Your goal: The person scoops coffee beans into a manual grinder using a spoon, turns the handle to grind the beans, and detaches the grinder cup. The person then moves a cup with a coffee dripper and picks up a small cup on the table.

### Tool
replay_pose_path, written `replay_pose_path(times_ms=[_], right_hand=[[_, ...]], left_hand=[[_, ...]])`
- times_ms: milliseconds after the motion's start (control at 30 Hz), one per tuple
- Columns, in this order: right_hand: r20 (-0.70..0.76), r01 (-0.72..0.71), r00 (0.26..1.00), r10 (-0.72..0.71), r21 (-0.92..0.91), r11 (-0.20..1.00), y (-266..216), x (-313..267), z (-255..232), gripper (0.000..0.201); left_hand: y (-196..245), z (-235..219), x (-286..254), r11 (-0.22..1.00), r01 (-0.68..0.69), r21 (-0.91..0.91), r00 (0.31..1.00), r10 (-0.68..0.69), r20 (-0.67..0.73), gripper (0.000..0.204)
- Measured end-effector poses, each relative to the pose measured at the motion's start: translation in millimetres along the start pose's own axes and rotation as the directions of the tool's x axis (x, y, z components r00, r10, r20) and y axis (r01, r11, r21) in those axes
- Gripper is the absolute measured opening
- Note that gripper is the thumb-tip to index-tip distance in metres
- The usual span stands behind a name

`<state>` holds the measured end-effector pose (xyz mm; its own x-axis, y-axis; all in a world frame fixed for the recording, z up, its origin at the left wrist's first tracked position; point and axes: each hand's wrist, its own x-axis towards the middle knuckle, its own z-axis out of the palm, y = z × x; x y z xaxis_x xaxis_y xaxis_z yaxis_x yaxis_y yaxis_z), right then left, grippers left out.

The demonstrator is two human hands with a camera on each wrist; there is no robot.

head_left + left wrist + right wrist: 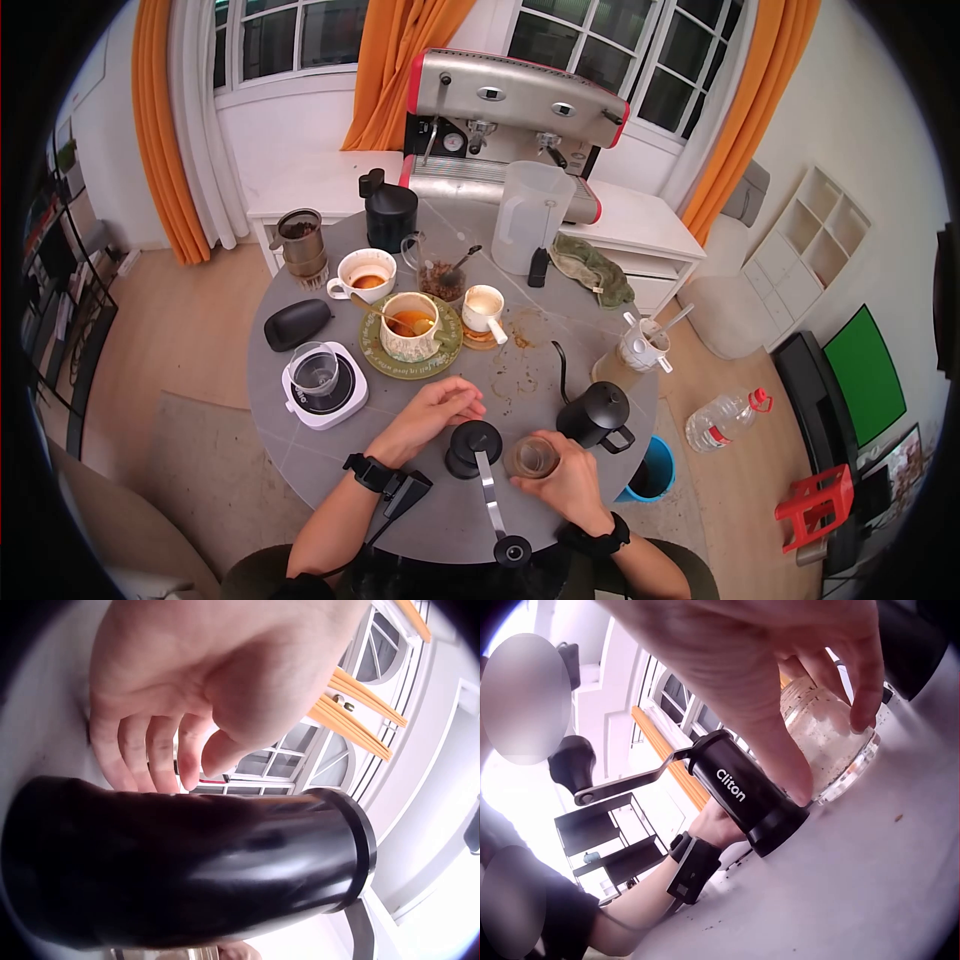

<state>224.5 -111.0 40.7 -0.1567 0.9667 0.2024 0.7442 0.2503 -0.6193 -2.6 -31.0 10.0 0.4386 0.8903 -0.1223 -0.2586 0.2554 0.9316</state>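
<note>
Grey and round, the tabletop [300,460] is crowded across its far half, while bare surface lies along the near edge on either side of the person's forearms. A black hand grinder [472,447] stands upright close to that near edge, its metal crank handle [488,497] reaching toward the person and ending in a black knob [512,550] out past the rim. The right wrist view shows the grinder's glossy cylindrical body [744,796] with white lettering. Just right of it stands a small clear glass jar [533,457], speckled with dark grounds on its wall [826,735].

The left hand [432,412] rests on the tabletop just beyond and left of the grinder, fingers loosely curled and holding nothing; in the left wrist view they hang [161,754] just above the black body. The right hand [572,484] grips the jar, thumb and fingers wrapped round its wall. A black gooseneck kettle [598,414] stands just beyond the jar.
</note>
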Motion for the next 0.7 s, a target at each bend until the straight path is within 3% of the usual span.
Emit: replay_pose_path(times_ms=[367, 433, 467, 567, 633, 700], right_hand=[[0.029, -0.001, 1.000, -0.001, 0.066, 0.998, -5, -6, -4, 0.063], [-0.239, 0.025, 0.971, 0.007, 0.128, 0.991, -17, -23, -18, 0.065], [-0.372, -0.019, 0.925, 0.077, 0.156, 0.988, -17, -32, -29, 0.063], [-0.685, -0.148, 0.705, 0.184, 0.111, 0.983, 8, -45, -49, 0.053], [-0.674, -0.186, 0.721, 0.160, 0.034, 0.982, 33, -42, -51, 0.048], [-0.379, -0.211, 0.872, 0.311, 0.282, 0.936, 58, -35, -49, 0.041]], left_hand=[[0, 1, -1, 1.000, 0.006, 0.011, 1.000, -0.006, 0.007, 0.017], [-3, -2, 0, 1.000, 0.011, -0.012, 1.000, -0.011, 0.003, 0.018], [-3, -3, 0, 1.000, 0.008, -0.020, 1.000, -0.008, -0.006, 0.018], [-1, 0, -1, 1.000, 0.005, 0.031, 1.000, -0.005, -0.003, 0.018], [5, 3, -4, 0.999, 0.004, 0.043, 1.000, -0.004, 0.002, 0.018], [5, 4, -4, 0.998, -0.001, 0.069, 1.000, 0.000, 0.006, 0.018]])
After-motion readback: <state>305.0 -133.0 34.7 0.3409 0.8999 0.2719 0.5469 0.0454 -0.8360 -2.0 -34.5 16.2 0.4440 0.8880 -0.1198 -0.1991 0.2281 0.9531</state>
